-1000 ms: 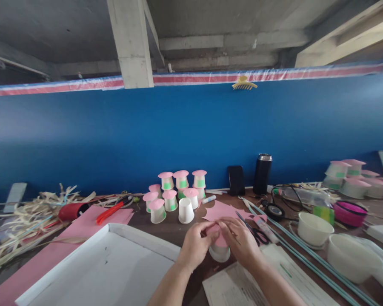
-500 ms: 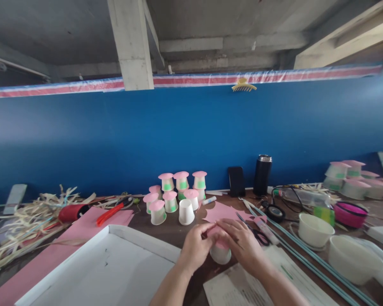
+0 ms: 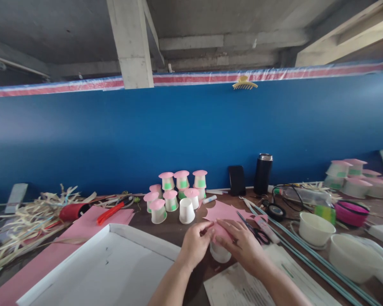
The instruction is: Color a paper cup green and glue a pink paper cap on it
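Note:
A small white paper cup (image 3: 219,253) stands upside down on the brown table just before me, with a pink paper disc (image 3: 219,231) on its base. My left hand (image 3: 194,246) pinches the disc's left edge, fingers curled. My right hand (image 3: 241,242) lies over the disc's right side, fingers pressing down on it. Behind the hands lies a scrap of pink paper (image 3: 225,210) with cut-out edges.
Several finished cups with pink tops (image 3: 175,191) and a plain white cup (image 3: 187,211) stand behind. A white tray (image 3: 115,259) lies left, scissors (image 3: 258,233) and a glue stick (image 3: 264,225) right, white bowls (image 3: 315,228) further right. A black flask (image 3: 263,173) and phone (image 3: 236,180) lean at the blue wall.
Both hands stayed on the cup; the right hand's fingers have flattened further over the pink disc and the cup sits a little lower under them.

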The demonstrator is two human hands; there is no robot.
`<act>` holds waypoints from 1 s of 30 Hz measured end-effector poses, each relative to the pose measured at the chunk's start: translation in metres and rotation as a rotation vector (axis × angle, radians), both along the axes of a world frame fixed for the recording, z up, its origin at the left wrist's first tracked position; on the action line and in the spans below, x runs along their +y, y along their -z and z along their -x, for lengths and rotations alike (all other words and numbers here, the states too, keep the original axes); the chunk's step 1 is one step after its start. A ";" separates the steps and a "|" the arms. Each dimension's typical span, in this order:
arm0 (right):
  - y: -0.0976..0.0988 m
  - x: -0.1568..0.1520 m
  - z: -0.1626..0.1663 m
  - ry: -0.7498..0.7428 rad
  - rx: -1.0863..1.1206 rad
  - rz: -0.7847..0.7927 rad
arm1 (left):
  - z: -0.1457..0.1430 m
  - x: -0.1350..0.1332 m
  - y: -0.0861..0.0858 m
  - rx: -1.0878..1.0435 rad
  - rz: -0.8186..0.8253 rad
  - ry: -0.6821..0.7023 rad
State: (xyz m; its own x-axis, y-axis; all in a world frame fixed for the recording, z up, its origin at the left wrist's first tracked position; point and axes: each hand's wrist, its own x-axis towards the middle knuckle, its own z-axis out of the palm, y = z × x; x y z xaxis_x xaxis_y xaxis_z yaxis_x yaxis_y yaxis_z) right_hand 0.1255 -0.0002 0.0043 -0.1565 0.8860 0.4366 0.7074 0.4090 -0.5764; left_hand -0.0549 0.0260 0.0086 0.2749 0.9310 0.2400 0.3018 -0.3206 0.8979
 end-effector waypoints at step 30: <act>0.002 0.019 -0.024 0.343 0.783 0.199 | 0.000 -0.005 0.007 0.286 -0.074 0.026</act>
